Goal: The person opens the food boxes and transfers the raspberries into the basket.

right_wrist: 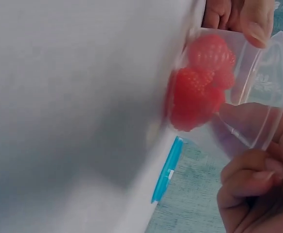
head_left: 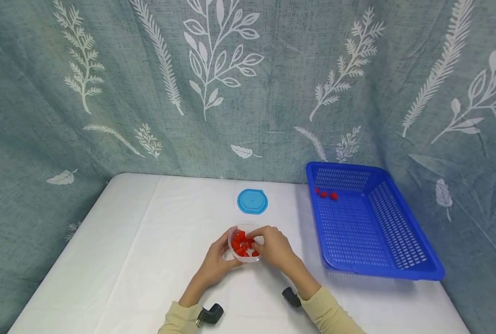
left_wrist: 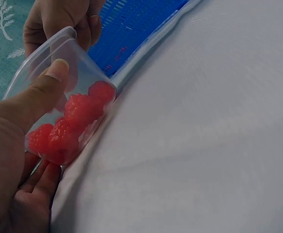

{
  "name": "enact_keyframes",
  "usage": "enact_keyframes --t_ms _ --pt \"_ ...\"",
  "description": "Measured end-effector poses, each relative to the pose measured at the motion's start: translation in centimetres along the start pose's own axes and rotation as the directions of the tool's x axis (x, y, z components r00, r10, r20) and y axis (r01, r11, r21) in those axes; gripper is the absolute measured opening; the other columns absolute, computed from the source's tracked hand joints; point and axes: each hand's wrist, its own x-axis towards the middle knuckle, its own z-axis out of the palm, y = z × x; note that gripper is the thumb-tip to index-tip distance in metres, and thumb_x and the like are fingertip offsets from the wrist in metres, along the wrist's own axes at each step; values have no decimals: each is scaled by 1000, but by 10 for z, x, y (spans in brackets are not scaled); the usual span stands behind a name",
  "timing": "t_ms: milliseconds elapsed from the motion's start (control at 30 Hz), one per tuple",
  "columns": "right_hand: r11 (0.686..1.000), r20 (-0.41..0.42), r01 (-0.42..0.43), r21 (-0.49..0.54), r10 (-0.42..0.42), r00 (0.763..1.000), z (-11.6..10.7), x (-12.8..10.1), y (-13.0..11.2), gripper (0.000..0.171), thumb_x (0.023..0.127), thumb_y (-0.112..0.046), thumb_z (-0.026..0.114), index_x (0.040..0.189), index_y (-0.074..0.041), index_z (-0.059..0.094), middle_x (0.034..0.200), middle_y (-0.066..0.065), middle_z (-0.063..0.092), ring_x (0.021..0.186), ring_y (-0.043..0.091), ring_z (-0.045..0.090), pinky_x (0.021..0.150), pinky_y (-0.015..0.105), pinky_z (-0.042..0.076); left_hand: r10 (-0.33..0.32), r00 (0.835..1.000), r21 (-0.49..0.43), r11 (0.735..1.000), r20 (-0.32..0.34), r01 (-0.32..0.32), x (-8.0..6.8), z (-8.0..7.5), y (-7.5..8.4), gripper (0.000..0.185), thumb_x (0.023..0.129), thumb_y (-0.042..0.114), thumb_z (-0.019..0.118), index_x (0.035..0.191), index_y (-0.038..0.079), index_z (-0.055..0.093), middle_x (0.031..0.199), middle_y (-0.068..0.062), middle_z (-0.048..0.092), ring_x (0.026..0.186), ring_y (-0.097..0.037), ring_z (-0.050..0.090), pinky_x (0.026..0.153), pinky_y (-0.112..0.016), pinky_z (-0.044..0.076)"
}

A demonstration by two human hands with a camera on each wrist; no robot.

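Note:
A clear plastic container (head_left: 251, 259) with several red raspberries (left_wrist: 78, 116) in it stands on the white table. My left hand (head_left: 218, 262) grips it from the left, thumb (left_wrist: 39, 94) on the near wall and fingers under its lower edge. From the right, my right hand (head_left: 275, 248) reaches over the rim. Its thumb and forefinger are down inside the container, pinching at a raspberry (head_left: 250, 242); the container wall blurs these fingertips in the right wrist view. The other fingers (right_wrist: 248, 182) of that hand stay curled outside the wall.
Just behind the container lies a blue round lid (head_left: 252, 202) on the white cloth (head_left: 148, 241). At the right stands a large blue plastic basket (head_left: 352, 232), with a few raspberries (head_left: 333, 195) in its far left corner. A green leaf-patterned curtain (head_left: 248, 139) hangs behind the table.

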Motion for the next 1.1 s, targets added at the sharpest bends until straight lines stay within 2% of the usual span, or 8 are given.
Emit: enact_keyframes --t_ms 133,200,367,500,667,933,1100 --pt "997 -30 12 70 -10 999 1 0 2 18 86 1 75 99 -9 80 104 3 77 115 31 66 103 55 53 12 1000 -2 1000 3 -12 0 -1 1 88 81 5 83 157 6 37 154 -14 50 145 -30 44 119 -43 36" --pt "998 -25 11 54 -10 1000 2 0 1 19 86 0 75 103 -9 80 108 4 76 117 32 65 105 56 51 14 1000 -8 1000 4 -14 0 -1 1 88 82 4 82 157 7 37 153 -15 50 145 -30 44 120 -43 35" --pt "996 46 6 -93 -2 999 -2 1 -7 28 88 -10 78 116 -7 77 112 8 75 107 33 68 94 53 58 7 1000 -6 1000 2 -7 -1 -1 0 88 82 6 83 157 8 37 153 -14 50 145 -28 44 120 -41 35" --pt "986 75 17 -166 -5 997 -5 2 -13 29 87 -10 79 116 -3 76 109 9 76 102 33 69 89 50 61 5 1000 -6 1000 1 -4 -1 0 -1 89 82 5 83 157 8 37 154 -13 50 146 -27 43 120 -41 35" --pt "981 87 -5 -192 22 996 -4 2 -14 27 87 -8 79 114 -3 77 109 9 76 101 29 70 89 44 62 7 1000 -12 1000 4 -7 -1 1 -2 89 82 5 83 157 8 37 154 -13 50 145 -27 44 120 -39 35" --pt "972 110 25 -235 2 994 -5 4 -14 23 86 -13 80 108 -6 79 107 6 77 96 25 69 77 40 61 1 1000 -11 1000 3 -1 -1 1 1 89 82 6 83 158 10 37 154 -11 50 147 -25 42 119 -24 34" --pt "973 124 41 -229 -13 992 -7 4 -14 19 85 -15 82 104 -10 81 102 3 78 92 23 69 72 38 59 3 1000 -2 1000 4 -3 -1 0 1 89 82 6 83 158 9 36 155 -12 48 147 -26 42 120 -28 34"
